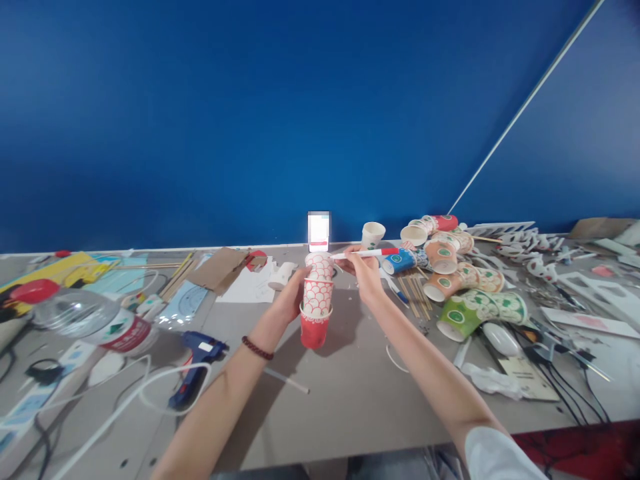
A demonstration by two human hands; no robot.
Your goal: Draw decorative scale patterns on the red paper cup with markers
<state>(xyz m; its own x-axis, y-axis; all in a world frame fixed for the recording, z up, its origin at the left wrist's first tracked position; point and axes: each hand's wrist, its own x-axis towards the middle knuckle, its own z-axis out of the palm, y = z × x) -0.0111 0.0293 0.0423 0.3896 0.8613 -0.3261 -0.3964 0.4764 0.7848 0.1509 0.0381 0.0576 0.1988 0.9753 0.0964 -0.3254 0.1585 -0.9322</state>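
Note:
A column of joined paper cups (pixel 319 297) is in the middle, white with red scale lines above and solid red at its near end. My left hand (pixel 296 293) is closed round its left side. In my right hand (pixel 364 267) is a red and white marker (pixel 375 253), its tip at the upper right edge of the white cup. A lit phone (pixel 319 232) stands just beyond the column. Behind my right hand is a plain white paper cup (pixel 373 235), upright.
Several decorated cup columns (pixel 460 317) lie on the right, near wooden sticks (pixel 416 293). On the left are a blue glue gun (pixel 197 367), a large plastic bottle (pixel 95 317), a power strip (pixel 45 400) and white cables. A blue wall (pixel 250 133) closes off the back.

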